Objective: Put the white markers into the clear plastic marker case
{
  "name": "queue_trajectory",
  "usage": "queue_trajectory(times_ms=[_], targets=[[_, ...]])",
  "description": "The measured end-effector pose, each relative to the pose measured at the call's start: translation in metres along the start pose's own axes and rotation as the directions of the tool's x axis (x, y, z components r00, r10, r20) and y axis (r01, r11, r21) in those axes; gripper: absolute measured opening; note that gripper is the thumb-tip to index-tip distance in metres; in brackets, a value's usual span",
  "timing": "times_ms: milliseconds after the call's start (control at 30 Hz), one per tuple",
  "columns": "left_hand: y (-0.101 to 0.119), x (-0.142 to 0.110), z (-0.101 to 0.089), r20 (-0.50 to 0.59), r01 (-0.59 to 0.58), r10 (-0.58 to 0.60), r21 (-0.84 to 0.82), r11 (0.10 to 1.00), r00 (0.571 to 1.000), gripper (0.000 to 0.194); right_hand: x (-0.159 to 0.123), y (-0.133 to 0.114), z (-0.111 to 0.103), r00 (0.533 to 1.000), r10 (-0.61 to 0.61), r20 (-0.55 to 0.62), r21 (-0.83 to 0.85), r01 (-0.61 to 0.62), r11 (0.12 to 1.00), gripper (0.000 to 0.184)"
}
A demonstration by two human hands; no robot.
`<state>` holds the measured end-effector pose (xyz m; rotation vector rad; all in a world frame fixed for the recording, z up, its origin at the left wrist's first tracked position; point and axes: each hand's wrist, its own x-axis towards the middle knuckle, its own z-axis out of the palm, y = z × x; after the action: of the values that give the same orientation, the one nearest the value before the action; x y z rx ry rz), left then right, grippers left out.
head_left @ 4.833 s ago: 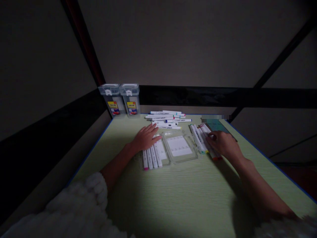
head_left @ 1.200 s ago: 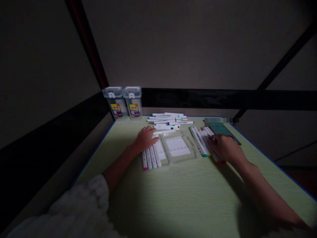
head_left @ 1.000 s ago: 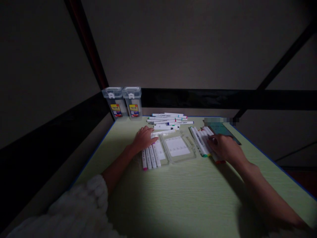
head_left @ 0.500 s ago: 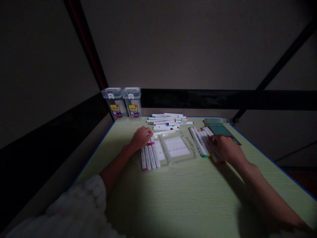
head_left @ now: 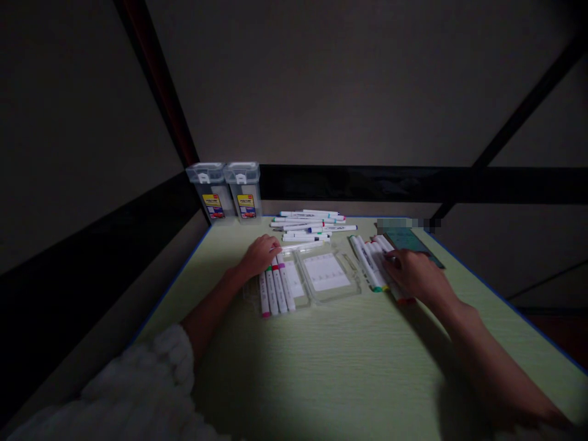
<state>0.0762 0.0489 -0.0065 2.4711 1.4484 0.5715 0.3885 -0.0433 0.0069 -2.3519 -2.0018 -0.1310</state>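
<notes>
White markers (head_left: 276,291): where do you see the row of four?

Lying side by side in the nine o'clock half of the open clear case (head_left: 337,299), coloured bands toward their far ends. The left hand (head_left: 260,255) rests at those far ends, fingers curled; I cannot tell whether it grips any of them.

And the right hand (head_left: 416,269)?

At three o'clock from the case, thumb and fingers drawn narrowly together over a side-by-side bunch of markers (head_left: 364,263). Whether one is pinched there, I cannot tell.

What lies around them?

A white card (head_left: 327,271) in the case's three o'clock half. Farther out, a flat teal-faced panel (head_left: 408,244) at two o'clock, a heap of loose markers (head_left: 312,226) at twelve, and two lidded clear bins (head_left: 247,196) with yellow labels at eleven, all on the pale green table (head_left: 331,367)
</notes>
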Motion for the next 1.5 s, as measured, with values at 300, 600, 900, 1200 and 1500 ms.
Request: queue_trajectory(times_ms=[300, 600, 900, 1200, 1500], targets=[[0.003, -0.001, 0.0, -0.041, -0.005, 0.003, -0.035, 0.999, 0.999, 0.009, -0.002, 0.0, 0.0, 1.0, -0.006, -0.026, -0.005, 0.006, 1.0, 0.03], [-0.001, 0.0, 0.003, -0.057, -0.035, 0.033, -0.031, 0.999, 0.998, 0.02, -0.001, 0.0, 0.0, 1.0, 0.006, -0.01, 0.015, -0.006, 1.0, 0.033], [-0.006, 0.002, 0.004, -0.093, -0.088, 0.086, -0.019, 0.996, 0.992, 0.022, -0.001, 0.0, 0.001, 1.0, 0.002, -0.014, -0.004, -0.002, 1.0, 0.034], [-0.003, 0.001, 0.0, -0.112, -0.051, 0.039, -0.106, 0.993, 0.993, 0.022, -0.002, -0.002, -0.002, 1.0, 0.008, -0.003, 0.014, -0.008, 1.0, 0.033], [0.005, 0.003, -0.011, -0.204, -0.067, 0.039, -0.135, 0.989, 0.978, 0.021, -0.002, -0.001, -0.002, 1.0, -0.007, -0.019, 0.019, 0.007, 1.0, 0.034]])
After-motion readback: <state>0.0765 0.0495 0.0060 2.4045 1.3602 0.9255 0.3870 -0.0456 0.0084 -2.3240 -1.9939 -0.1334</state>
